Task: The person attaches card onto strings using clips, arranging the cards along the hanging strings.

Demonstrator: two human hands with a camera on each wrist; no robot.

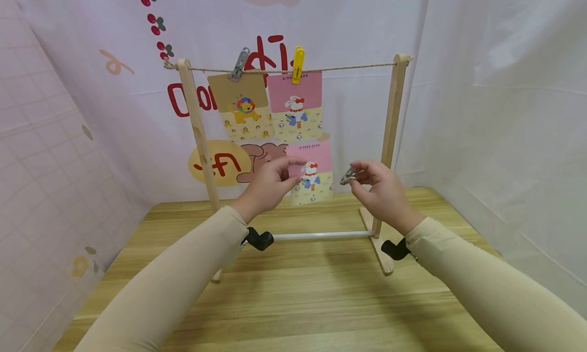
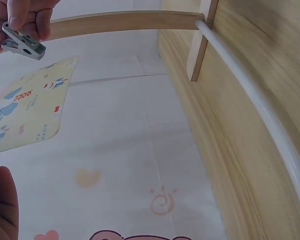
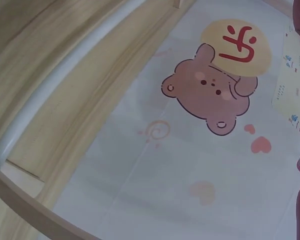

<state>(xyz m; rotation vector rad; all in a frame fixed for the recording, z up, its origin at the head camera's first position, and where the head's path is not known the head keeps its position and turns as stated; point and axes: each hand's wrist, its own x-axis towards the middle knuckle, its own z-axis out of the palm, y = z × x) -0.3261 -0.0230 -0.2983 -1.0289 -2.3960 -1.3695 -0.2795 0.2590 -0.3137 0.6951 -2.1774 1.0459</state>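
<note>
My left hand [image 1: 273, 184] pinches a pink and yellow card [image 1: 316, 158] with a white cartoon dog by its left edge, in the air below the line. To its right, my right hand [image 1: 379, 190] holds a grey clothespin [image 1: 348, 176] between thumb and fingers, apart from the card. Above, a grey clothespin [image 1: 240, 65] clips a brown and yellow lion card [image 1: 243, 123] to the twine [image 1: 353, 68]. Beside it a yellow clothespin [image 1: 298, 65] clips another pink and yellow card [image 1: 302, 89]. In the left wrist view the held card [image 2: 37, 112] shows its lower part.
Two wooden posts, left [image 1: 198, 123] and right [image 1: 393, 117], carry the twine. A white rod [image 1: 321, 235] joins them low down over the wooden table [image 1: 293, 301]. Behind hangs a white printed cloth [image 1: 357, 16].
</note>
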